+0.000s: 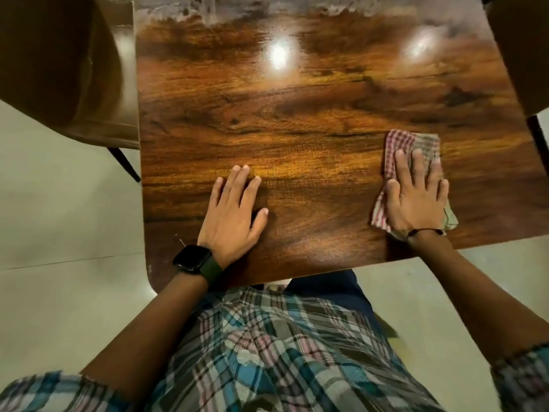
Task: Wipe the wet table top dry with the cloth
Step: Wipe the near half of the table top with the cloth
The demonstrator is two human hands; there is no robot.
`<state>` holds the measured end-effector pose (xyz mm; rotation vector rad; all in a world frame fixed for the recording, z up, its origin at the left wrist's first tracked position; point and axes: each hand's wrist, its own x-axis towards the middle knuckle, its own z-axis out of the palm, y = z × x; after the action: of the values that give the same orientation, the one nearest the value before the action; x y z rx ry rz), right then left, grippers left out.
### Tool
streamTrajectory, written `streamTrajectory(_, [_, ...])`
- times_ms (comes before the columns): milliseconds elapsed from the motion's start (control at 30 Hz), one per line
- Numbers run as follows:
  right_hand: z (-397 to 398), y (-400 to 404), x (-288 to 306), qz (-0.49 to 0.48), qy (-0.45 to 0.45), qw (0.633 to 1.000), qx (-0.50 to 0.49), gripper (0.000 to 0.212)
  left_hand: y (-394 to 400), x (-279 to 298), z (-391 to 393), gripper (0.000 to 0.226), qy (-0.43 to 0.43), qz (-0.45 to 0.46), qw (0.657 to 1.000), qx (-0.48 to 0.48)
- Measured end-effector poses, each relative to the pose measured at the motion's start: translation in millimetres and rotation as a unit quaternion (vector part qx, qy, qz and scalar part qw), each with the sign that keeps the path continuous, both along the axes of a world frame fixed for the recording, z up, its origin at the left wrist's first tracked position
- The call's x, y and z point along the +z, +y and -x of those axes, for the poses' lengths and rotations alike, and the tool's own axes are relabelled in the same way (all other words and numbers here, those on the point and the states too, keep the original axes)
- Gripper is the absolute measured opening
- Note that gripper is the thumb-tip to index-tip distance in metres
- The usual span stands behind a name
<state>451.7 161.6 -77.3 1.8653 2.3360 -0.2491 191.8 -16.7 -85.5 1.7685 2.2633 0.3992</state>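
Observation:
A glossy brown wooden table top (312, 120) fills the middle of the head view. A folded red-and-white checked cloth (407, 144) lies on its near right part. My right hand (416, 194) presses flat on the cloth with straight, spread fingers. My left hand (234, 212) rests flat on the bare wood at the near centre, fingers straight, holding nothing. A whitish wet film (237, 10) shows along the far edge of the table. Two lamp reflections shine on the far half.
A brown chair (59, 69) stands at the table's left side, and another chair (523, 55) at the right. Pale floor tiles (59, 233) surround the table. The near table edge (297, 272) is close to my body.

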Motion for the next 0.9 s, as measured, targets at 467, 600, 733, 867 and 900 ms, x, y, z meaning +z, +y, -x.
streamTrajectory(467, [52,-43,-14,-0.025,0.044,0.952,0.303,0.061,15,6,-7,0.057,-0.036,-0.016,0.995,0.095])
streamTrajectory(600, [-73,49,-6,-0.007,0.011,0.996,0.084,0.062,56,15,-27,0.059,-0.036,-0.022,0.997,0.067])
streamTrajectory(733, [-126,111,6,-0.002,0.005,0.995,-0.099,0.056,86,5,-45,0.066,-0.041,-0.004,0.998,0.053])
streamTrajectory(867, [-68,98,7,-0.026,0.012,0.996,-0.078,0.064,90,-3,-55,0.072,0.002,0.018,0.997,0.080])
streamTrajectory(900, [-41,82,5,-0.006,-0.002,1.000,-0.020,0.065,90,-1,-57,0.072,-0.008,0.019,0.996,0.090])
